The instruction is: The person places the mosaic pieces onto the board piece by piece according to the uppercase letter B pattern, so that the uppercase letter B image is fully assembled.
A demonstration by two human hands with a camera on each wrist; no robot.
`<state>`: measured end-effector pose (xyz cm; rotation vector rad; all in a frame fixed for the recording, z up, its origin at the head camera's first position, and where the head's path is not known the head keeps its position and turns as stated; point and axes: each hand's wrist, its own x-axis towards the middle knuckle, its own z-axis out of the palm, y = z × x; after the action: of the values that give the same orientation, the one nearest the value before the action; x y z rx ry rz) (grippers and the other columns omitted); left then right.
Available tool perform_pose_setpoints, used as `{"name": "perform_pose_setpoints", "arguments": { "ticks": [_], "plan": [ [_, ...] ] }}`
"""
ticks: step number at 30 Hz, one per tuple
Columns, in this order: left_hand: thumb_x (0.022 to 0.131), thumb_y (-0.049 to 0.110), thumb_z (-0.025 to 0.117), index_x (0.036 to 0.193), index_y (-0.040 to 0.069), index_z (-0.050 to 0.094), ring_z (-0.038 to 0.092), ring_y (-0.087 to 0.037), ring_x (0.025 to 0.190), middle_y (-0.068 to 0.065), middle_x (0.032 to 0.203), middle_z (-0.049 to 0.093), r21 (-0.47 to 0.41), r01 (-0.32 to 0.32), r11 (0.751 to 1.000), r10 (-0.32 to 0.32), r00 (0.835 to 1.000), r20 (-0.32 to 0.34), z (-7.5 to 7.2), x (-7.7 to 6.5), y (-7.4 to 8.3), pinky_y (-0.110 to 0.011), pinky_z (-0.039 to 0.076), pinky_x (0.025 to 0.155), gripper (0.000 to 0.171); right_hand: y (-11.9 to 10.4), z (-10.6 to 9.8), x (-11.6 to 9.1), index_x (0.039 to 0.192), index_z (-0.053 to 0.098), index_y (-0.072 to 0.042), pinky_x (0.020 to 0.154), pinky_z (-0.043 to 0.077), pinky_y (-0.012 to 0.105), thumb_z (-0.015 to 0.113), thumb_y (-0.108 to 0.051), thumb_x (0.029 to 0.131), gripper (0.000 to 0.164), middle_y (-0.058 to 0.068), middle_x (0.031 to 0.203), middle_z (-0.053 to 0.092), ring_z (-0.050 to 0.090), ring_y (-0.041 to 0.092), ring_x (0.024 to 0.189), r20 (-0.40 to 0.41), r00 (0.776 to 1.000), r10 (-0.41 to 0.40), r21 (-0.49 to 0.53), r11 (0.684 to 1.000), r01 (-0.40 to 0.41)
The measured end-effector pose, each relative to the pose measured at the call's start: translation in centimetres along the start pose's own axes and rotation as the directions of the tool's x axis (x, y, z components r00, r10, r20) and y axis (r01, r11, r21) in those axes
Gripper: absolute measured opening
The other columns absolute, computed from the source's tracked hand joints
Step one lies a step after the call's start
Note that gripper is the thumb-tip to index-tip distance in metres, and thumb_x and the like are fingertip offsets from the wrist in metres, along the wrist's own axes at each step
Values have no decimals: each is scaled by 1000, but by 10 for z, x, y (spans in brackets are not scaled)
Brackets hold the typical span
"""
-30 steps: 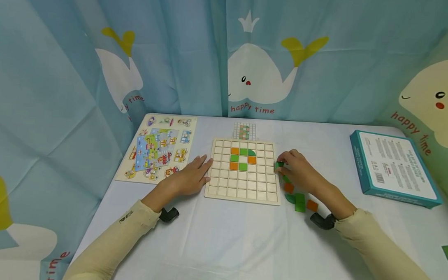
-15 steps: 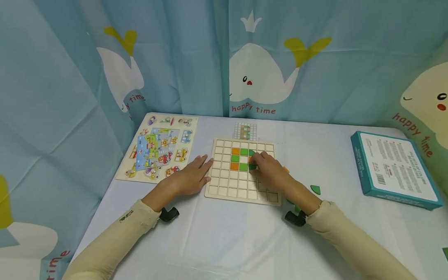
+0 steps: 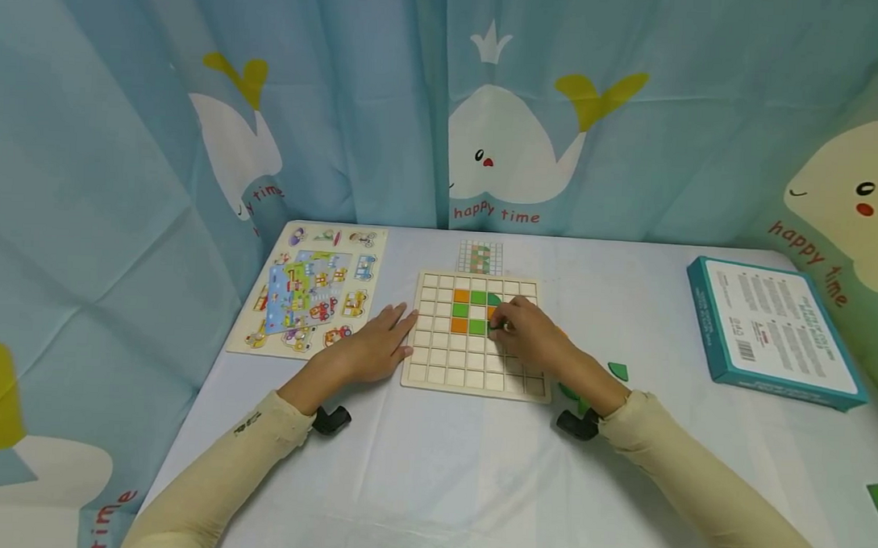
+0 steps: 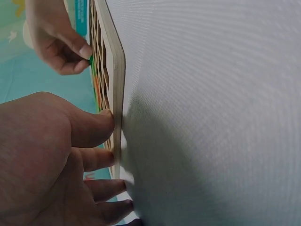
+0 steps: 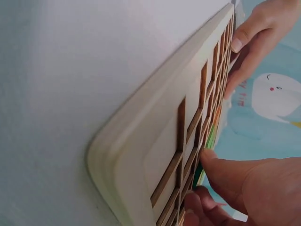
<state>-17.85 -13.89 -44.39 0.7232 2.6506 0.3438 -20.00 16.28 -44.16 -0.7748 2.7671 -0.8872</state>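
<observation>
While I watch remotely, the right hand pinches a green piece at the gridded wooden board.

Thumb and fingertips grasp the piece, low over the cells; whether it's seated, I can't tell. Just left of those fingertips, I see green and orange tiles in the board. Further left, the left hand has extended fingers, grasping nothing, touching the board's left edge. Ahead of both hands' fingers, past the board: small grid card. Behind the right fingers, beside the wrist: loose green quarter-round. Well right of them, teal box; left of the left fingers, picture board.
</observation>
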Motion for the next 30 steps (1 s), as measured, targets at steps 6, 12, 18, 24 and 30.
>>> {"name": "perform_pose_setpoints", "arguments": {
  "ticks": [6, 12, 18, 24, 30],
  "plan": [
    [109, 34, 40, 161, 7, 12, 6, -37, 150, -19, 165, 7, 1, -3, 1000, 3, 1000, 0, -1, 0, 0, -46, 14, 119, 65, 0, -1, 4, 96, 69, -3, 75, 51, 37, 75, -7, 91, 9, 9, 97, 58, 57, 22, 86, -17, 1000, -3, 23, 1000, 3],
    [109, 33, 40, 161, 7, 12, 6, -37, 150, -19, 165, 7, -4, -4, 1000, 4, 1000, 6, -1, -1, 0, -45, 13, 119, 64, 5, -7, 2, 101, 71, -2, 75, 52, 38, 70, -7, 95, 8, 10, 101, 58, 59, 23, 87, -9, 1000, -16, 28, 999, 16],
    [109, 34, 40, 161, 7, 13, 6, -36, 150, -18, 165, 7, -6, -3, 1000, 3, 1000, 0, -1, -1, 1, -46, 14, 119, 64, 17, -36, -8, 110, 70, 0, 79, 52, 44, 64, -5, 99, 14, 15, 105, 58, 59, 29, 93, -61, 997, 47, -13, 999, -48],
    [109, 34, 40, 161, 8, 12, 5, -35, 150, -18, 165, 6, -17, 2, 1000, -2, 1000, 8, -1, -1, 1, -46, 13, 119, 64, 33, -64, -27, 117, 64, 4, 83, 52, 49, 64, -6, 98, 21, 21, 112, 57, 57, 35, 100, -44, 985, 169, -47, 984, -171],
    [109, 33, 40, 161, 8, 13, 5, -35, 150, -18, 165, 7, -18, -4, 1000, 4, 1000, 0, -1, -2, 1, -46, 14, 119, 64, 42, -73, -47, 112, 60, 6, 81, 50, 50, 68, -16, 96, 28, 22, 107, 58, 56, 37, 98, 40, 962, 269, -72, 961, -266]
  ]
}}
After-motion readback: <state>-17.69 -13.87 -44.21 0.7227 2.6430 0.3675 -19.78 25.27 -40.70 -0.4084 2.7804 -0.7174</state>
